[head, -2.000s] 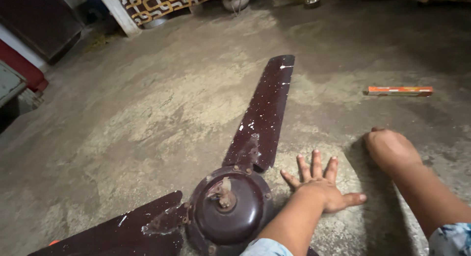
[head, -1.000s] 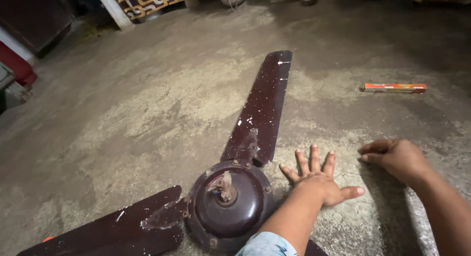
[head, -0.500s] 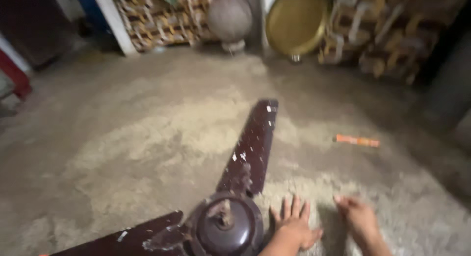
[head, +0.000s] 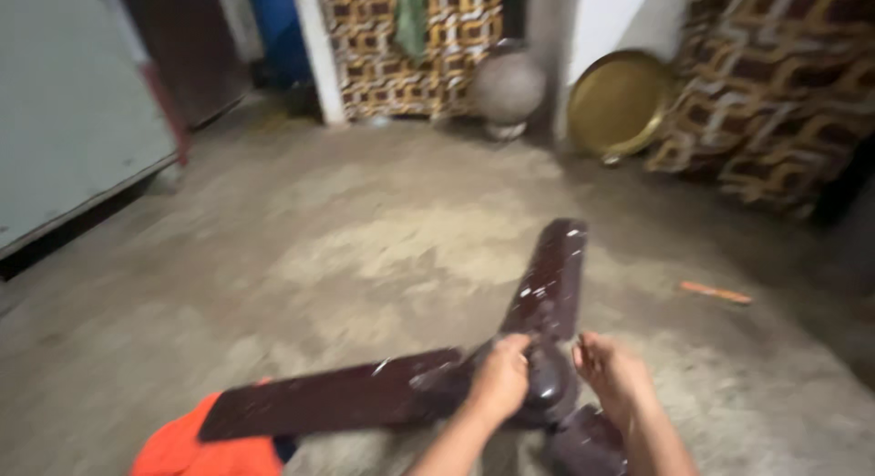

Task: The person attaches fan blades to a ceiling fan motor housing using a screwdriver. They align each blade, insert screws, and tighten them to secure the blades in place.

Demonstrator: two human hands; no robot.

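1. Ceiling fan (head: 538, 385): a dark brown fan lying on the concrete floor (head: 301, 284), low in my view and just ahead of me. Its round motor hub sits between my two hands.
2. Left hand (head: 501, 377): I see it curled over the left side of the hub, fingers bent around the edge where the nearest blade joins. It looks closed on the fan, though motion blur keeps me from seeing the fingertips.
3. Right hand (head: 612, 371): it rests at the right edge of the hub, fingers pointing away from me and slightly spread. Whether it grips or only touches I cannot tell.
4. Long blade (head: 551, 289): its long axis runs away from me and a little to the right, starting at the hub between the hands.
5. Left blade (head: 337, 403): it runs almost straight to my left from the hub, its far end lying over an orange cloth (head: 205, 449).
6. Third blade (head: 583, 449): only a stub shows at the bottom edge, pointing back toward me beside the right forearm.
7. Both hands lie equally near the hub; the left is the nearer to the left blade, the right to the long blade's root.
8. Orange stick (head: 717, 293): on the floor well apart to the right, beyond the right hand.
9. Brass tray (head: 620, 102) and round pot (head: 508, 86): against the far wall, well away.
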